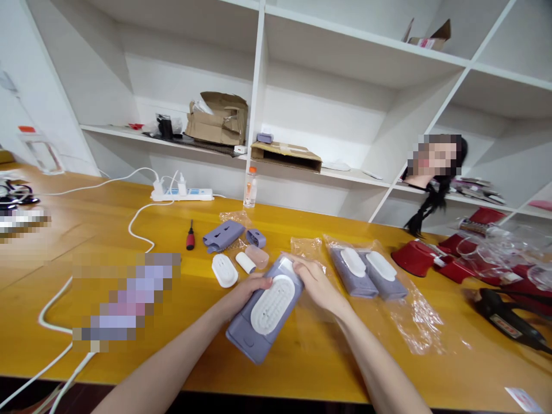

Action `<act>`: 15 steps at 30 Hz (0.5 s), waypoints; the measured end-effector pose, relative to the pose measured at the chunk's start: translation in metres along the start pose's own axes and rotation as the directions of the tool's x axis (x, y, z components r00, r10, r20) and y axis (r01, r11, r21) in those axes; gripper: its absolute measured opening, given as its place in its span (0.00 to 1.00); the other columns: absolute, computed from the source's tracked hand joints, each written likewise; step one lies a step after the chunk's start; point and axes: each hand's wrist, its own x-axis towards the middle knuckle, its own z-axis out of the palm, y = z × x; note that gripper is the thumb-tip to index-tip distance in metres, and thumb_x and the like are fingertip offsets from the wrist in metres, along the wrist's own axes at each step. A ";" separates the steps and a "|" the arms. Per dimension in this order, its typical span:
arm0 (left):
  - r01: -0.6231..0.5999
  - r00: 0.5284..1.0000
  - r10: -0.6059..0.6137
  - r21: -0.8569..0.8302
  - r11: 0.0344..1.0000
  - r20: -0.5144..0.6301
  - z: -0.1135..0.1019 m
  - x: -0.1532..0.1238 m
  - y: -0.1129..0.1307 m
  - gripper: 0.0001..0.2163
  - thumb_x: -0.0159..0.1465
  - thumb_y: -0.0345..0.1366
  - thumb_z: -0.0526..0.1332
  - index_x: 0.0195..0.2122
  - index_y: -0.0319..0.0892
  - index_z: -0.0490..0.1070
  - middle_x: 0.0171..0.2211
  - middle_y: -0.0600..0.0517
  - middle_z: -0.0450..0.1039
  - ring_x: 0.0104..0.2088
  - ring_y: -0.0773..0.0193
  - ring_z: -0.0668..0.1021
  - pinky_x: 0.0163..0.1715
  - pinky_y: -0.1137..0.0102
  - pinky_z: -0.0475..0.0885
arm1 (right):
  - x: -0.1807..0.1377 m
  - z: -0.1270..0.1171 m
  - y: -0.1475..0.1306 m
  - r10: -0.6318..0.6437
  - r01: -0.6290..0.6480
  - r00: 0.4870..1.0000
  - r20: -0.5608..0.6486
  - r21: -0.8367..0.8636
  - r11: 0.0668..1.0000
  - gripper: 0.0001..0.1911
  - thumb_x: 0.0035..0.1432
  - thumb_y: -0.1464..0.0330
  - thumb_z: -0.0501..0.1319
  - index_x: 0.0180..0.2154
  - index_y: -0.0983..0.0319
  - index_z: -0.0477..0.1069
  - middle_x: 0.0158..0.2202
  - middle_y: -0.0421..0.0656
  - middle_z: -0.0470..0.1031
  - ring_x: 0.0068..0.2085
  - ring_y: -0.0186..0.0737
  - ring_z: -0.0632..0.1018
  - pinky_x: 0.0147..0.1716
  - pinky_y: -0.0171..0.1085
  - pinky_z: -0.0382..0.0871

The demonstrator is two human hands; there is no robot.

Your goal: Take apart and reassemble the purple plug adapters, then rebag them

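Note:
Both hands hold a purple oblong device (263, 322) with a white oval perforated pad on its face, tilted above the yellow table (310, 356). My left hand (245, 290) grips its left edge with curled fingers. My right hand (313, 282) wraps over its far top end. Behind it lie loose parts: a white oval cap (225, 270), a small white cylinder (245, 262), a pinkish translucent cap (257, 256), a purple piece (223, 235) and a small purple part (256, 237).
Two more purple devices (368, 271) lie in clear plastic bags to the right. A red-handled screwdriver (190, 235), a power strip (182, 194) with white cables and a small bottle (250, 187) lie farther back. Red items (416, 257) and a black tool (509, 319) sit at the right. White shelves (259, 86) stand behind.

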 end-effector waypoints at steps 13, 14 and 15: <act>0.294 0.946 -0.316 -0.219 0.930 -0.070 0.007 0.007 -0.001 0.22 0.52 0.49 0.59 0.40 0.35 0.71 0.30 0.43 0.76 0.32 0.53 0.77 0.35 0.63 0.69 | -0.003 -0.048 0.034 0.242 -0.198 0.964 0.110 -0.308 0.930 0.25 0.57 0.56 0.51 0.53 0.60 0.64 0.43 0.46 0.73 0.37 0.40 0.74 0.40 0.39 0.64; 0.298 0.945 -0.321 -0.241 0.924 -0.063 0.005 0.008 -0.002 0.22 0.52 0.49 0.59 0.41 0.35 0.71 0.29 0.43 0.76 0.33 0.52 0.77 0.35 0.62 0.69 | -0.009 -0.054 0.036 0.256 -0.180 0.955 0.148 -0.396 0.901 0.25 0.51 0.57 0.58 0.50 0.60 0.67 0.41 0.46 0.74 0.38 0.42 0.74 0.40 0.39 0.64; 0.297 0.947 -0.318 -0.267 0.917 -0.039 0.004 0.008 -0.001 0.23 0.52 0.50 0.58 0.41 0.35 0.70 0.29 0.43 0.76 0.33 0.51 0.77 0.34 0.62 0.69 | -0.015 -0.057 0.037 0.298 -0.178 0.935 0.191 -0.474 0.862 0.26 0.44 0.59 0.64 0.47 0.60 0.70 0.39 0.45 0.75 0.38 0.42 0.74 0.38 0.37 0.64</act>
